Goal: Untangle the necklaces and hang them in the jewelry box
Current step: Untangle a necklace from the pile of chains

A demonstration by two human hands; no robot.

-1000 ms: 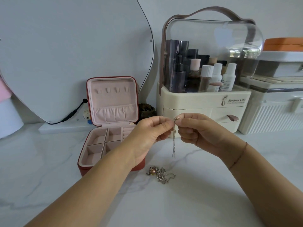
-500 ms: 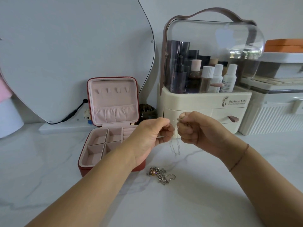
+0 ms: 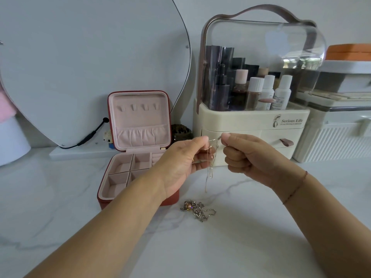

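White marble countertop [image 3: 261,247]. The red jewelry box [image 3: 138,117] stands open at back left, lid upright, with no chain on the lid hooks [image 3: 138,107]. Left hand [image 3: 180,163] and right hand [image 3: 247,157] are raised above the counter just right of the box. Each pinches a thin chain necklace [image 3: 208,173] between thumb and fingertips, and its loops dangle between them, clear of the counter. A tangled clump of necklaces [image 3: 197,210] lies below, near the box's front corner. Step: untangling, early, nothing hung yet. The next move probably calls for teasing this chain into one strand, then carrying it left to a hook.
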